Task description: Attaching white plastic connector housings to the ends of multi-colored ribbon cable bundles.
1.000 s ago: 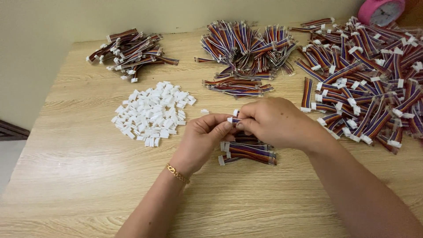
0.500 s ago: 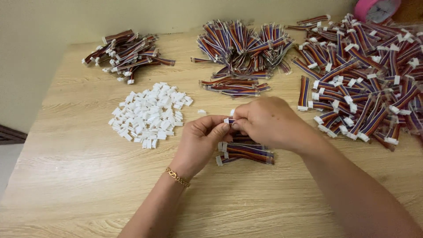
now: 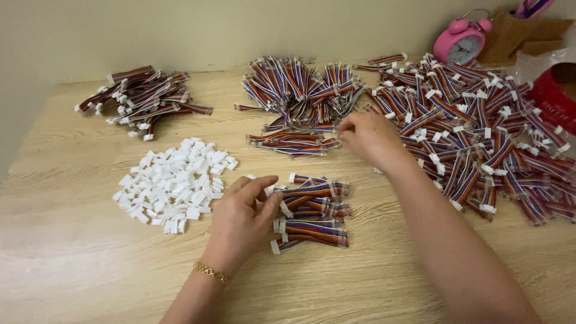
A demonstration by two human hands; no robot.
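Note:
My left hand rests on the wooden table with its fingers apart, fingertips touching the left end of a small pile of multicoloured wire leads with white plugs. It grips nothing. My right hand reaches further back, with its fingertips pinched on a wire lead at the right edge of a flat row of leads. A heap of small white plastic connector housings lies just left of my left hand.
A big stack of wire leads sits at the back centre, a smaller one at the back left, and a wide spread of them on the right. A pink alarm clock and a red container stand at the back right.
My hands were together over the small pile, working on one lead. They have parted: the left dropped to the small pile, the right moved back to the row of leads.

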